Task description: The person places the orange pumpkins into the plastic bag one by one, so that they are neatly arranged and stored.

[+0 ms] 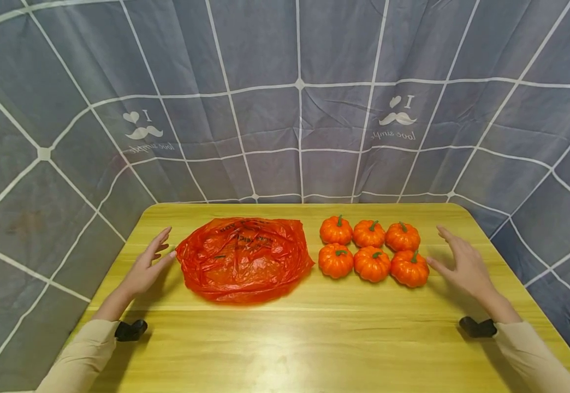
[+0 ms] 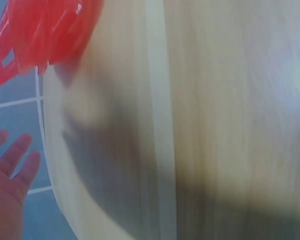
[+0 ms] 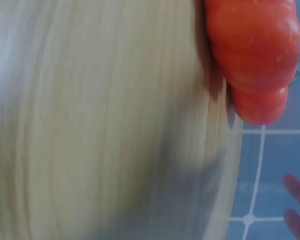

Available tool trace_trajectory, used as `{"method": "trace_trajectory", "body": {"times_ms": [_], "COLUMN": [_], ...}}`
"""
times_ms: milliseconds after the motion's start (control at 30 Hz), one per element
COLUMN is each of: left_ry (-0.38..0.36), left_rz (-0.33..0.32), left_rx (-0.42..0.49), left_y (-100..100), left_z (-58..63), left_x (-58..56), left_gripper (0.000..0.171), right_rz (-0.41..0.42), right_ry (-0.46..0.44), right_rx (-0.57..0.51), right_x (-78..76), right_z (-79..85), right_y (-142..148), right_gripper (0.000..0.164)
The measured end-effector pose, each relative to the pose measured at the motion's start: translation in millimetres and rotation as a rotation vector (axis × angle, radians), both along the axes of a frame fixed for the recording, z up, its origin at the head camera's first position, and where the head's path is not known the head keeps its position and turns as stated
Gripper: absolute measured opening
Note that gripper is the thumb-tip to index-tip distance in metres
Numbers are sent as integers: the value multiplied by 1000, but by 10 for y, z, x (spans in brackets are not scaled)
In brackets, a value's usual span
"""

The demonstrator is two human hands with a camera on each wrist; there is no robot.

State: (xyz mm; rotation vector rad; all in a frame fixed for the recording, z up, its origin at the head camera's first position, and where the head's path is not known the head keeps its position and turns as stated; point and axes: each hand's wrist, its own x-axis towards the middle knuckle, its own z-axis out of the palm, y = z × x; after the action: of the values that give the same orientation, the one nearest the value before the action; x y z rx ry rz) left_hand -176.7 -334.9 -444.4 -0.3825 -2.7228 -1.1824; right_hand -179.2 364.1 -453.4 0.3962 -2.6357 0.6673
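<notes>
A crumpled red plastic bag (image 1: 245, 262) with dark printing lies flat on the left part of the table. My left hand (image 1: 149, 265) is at its left edge, fingers relaxed and thumb toward the bag, holding nothing. To the right of the bag, several small orange pumpkins (image 1: 372, 263) with green stems are set in two rows. My right hand (image 1: 464, 267) hovers beside the right end of these rows, its fingers loosely extended and its thumb close to the front right pumpkin (image 1: 409, 270). In the right wrist view two pumpkins (image 3: 254, 45) overlap near the table edge.
The wooden table (image 1: 285, 338) has rounded far corners. A grey-blue curtain (image 1: 265, 136) with white grid lines hangs behind and around it. A black wrist mount (image 1: 131, 330) shows at the left wrist and another black mount (image 1: 478, 327) at the right.
</notes>
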Motion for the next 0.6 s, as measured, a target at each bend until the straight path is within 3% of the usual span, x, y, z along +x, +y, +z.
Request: {"method": "trace_trajectory", "body": {"times_ms": [600], "left_ry": [-162], "left_rz": [-12], "left_rx": [140], "left_y": [150], "left_z": [-43], "left_x": [-33], "left_gripper": [71], "right_rz": [57], "right_ry": [-154], "right_rx": [-225], "right_x": [58], "right_z": [-85], "right_y": [-259], "right_gripper": [87]}}
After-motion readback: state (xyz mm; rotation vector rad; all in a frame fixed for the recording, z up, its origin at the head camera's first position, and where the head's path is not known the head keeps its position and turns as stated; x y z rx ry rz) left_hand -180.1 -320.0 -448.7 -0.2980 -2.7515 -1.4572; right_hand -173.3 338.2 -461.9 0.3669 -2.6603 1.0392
